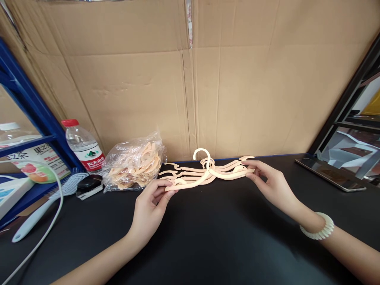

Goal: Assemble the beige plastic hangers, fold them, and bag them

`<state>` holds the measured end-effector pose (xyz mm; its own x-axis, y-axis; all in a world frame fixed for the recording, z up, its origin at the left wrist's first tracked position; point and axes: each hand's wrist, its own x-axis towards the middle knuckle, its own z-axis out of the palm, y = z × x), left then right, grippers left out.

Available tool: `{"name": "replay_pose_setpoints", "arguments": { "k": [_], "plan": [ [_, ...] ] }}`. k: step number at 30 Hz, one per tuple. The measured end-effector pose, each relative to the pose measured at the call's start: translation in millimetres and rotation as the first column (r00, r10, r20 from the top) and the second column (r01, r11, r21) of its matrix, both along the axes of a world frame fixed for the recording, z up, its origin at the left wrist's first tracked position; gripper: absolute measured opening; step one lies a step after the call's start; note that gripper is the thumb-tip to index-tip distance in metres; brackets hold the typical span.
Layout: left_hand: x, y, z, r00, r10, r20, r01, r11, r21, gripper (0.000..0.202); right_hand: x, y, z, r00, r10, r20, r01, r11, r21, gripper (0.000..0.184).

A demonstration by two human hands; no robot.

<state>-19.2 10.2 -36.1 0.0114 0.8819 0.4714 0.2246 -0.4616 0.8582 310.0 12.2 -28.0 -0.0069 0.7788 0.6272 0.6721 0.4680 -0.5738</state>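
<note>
Both hands hold one peach-coloured clothes hanger [196, 183] by its two arm ends, its hook curling upward. My left hand [151, 204] pinches the left tip between thumb and fingers. My right hand [268, 182], with a pale coiled band [319, 227] round the wrist, pinches the right tip. Right behind it, several more hangers [190, 172] of the same colour lie on the black table, overlapping one another and partly hidden by the held one. To the left of these sits a clear plastic bag [133, 164] full of peach-coloured plastic pieces.
A water bottle [84, 146] with a red cap, a hairbrush [44, 209], a black object [89, 184] and a white cable [56, 213] are at the left. A phone [329, 174] lies at the right. Cardboard [252, 79] walls the back; racks flank both sides.
</note>
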Motion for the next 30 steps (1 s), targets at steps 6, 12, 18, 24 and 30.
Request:
{"name": "replay_pose_setpoints", "arguments": {
  "k": [6, 12, 18, 24, 30],
  "plan": [
    [1, -11, 26.8, 0.991, 0.002, 0.133, 0.010, 0.996, -0.086, 0.029, -5, -4, 5.3, 0.954, 0.139, -0.266, -0.154, 0.987, -0.036, 0.025],
    [6, -21, 31.0, 0.964, -0.070, 0.257, 0.138, 0.956, -0.258, 0.032, -18, -14, 5.4, 0.884, 0.229, -0.407, -0.306, 0.943, -0.133, 0.026],
    [15, -29, 27.8, 0.948, -0.155, 0.279, 0.247, 0.911, -0.330, 0.029, -41, -25, 0.2, 0.789, 0.230, -0.570, -0.401, 0.895, -0.194, 0.035],
    [27, -37, 27.5, 0.929, -0.274, 0.250, 0.358, 0.839, -0.410, 0.026, -65, -41, -3.3, 0.754, 0.255, -0.605, -0.493, 0.828, -0.266, 0.026],
    [33, -37, 26.5, 0.941, -0.245, 0.232, 0.321, 0.861, -0.395, 0.028, -73, -51, -3.2, 0.779, 0.334, -0.531, -0.589, 0.679, -0.438, 0.034]
  ]
}}
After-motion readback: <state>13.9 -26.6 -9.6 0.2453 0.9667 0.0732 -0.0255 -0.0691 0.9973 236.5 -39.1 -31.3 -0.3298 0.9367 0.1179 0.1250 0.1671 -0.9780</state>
